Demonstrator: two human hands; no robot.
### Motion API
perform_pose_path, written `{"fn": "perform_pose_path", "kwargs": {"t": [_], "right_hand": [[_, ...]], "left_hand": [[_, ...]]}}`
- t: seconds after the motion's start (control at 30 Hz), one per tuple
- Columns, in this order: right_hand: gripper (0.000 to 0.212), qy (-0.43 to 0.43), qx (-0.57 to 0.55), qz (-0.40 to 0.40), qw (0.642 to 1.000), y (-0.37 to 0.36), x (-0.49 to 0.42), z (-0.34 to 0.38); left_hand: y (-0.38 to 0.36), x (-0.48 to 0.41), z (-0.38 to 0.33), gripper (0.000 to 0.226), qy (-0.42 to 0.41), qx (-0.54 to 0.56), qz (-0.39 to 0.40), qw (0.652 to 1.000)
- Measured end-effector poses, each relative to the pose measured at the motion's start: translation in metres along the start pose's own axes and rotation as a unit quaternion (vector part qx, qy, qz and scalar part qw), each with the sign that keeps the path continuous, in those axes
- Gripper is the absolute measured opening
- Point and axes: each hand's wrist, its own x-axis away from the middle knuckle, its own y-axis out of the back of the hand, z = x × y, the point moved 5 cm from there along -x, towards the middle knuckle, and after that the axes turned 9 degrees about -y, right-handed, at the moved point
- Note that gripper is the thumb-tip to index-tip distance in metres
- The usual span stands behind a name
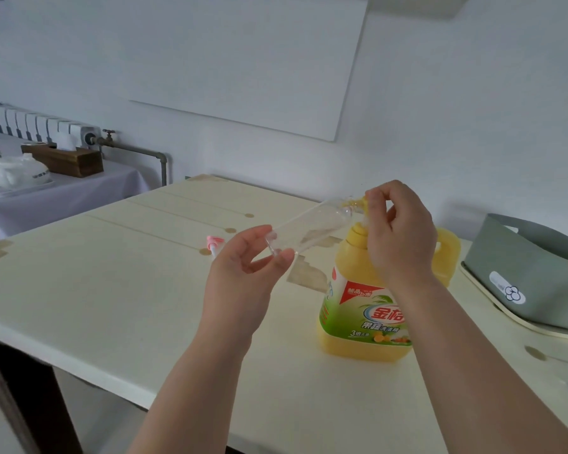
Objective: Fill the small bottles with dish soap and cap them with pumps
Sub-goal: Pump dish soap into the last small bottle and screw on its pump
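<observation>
Small clear bottle (309, 229) lies nearly level in the air over the table (112, 290), its base pinched by the left hand (240, 276), with a pink pump (214, 244) on the table just behind. The right hand (397, 231) pinches a yellow piece (361, 202) at the bottle's mouth, above the dish soap jug (364, 309); a grey basket (522, 273) stands far right.

Clear small bottle (305, 226) tilted, airborne

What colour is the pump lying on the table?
The small plastic pump is pink with a white stem; head view.
</observation>
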Motion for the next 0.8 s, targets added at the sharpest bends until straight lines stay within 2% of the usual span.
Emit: {"fn": "perform_pose_path", "kwargs": {"t": [0.13, 0.33, 0.5, 0.57, 0.67, 0.8], "right_hand": [[0.020, -0.012, -0.002, 0.010, 1.000, 0.001, -0.004, -0.001], [0.021, -0.014, 0.012, -0.017, 1.000, -0.002, 0.002, -0.006], [0.020, 0.007, 0.019, -0.013, 1.000, -0.004, 0.004, -0.002], [0.020, 0.008, 0.016, -0.014, 1.000, -0.003, 0.004, -0.001], [0.019, -0.014, -0.011, -0.010, 1.000, 0.000, -0.003, -0.002], [0.019, -0.007, -0.020, 0.002, 1.000, 0.002, -0.006, -0.001]], "left_hand": [[0.000, 0.000, 0.003, 0.036, 0.022, -0.038, -0.003, 0.999], [0.000, -0.001, 0.005, 0.043, 0.029, -0.030, 0.010, 0.999], [0.002, -0.004, 0.000, 0.010, 0.021, -0.027, 0.037, 0.999], [0.002, -0.005, 0.001, 0.012, 0.017, -0.018, 0.036, 0.999], [0.000, -0.003, 0.004, 0.029, 0.013, 0.018, 0.023, 0.999], [-0.002, -0.002, 0.004, 0.034, 0.001, -0.002, 0.026, 1.000]]}}
